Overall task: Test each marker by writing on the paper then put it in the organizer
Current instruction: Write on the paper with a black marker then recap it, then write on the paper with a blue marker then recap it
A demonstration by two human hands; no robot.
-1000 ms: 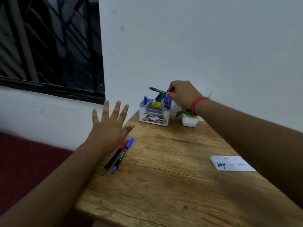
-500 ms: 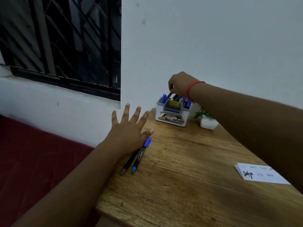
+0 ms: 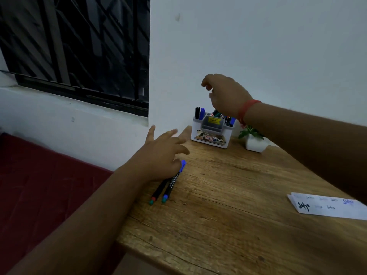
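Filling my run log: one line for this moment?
right hand: empty above organizer | left hand: open over two markers | paper: written on

Two markers lie loose on the table, side by side near its left edge. One organizer stands at the far end, holding at least six markers; two of them, one black and one blue, stand upright in its left compartment, and the rest are partly hidden, so the exact count cannot be told. There is one potted plant, one paper, and two hands, left and right.
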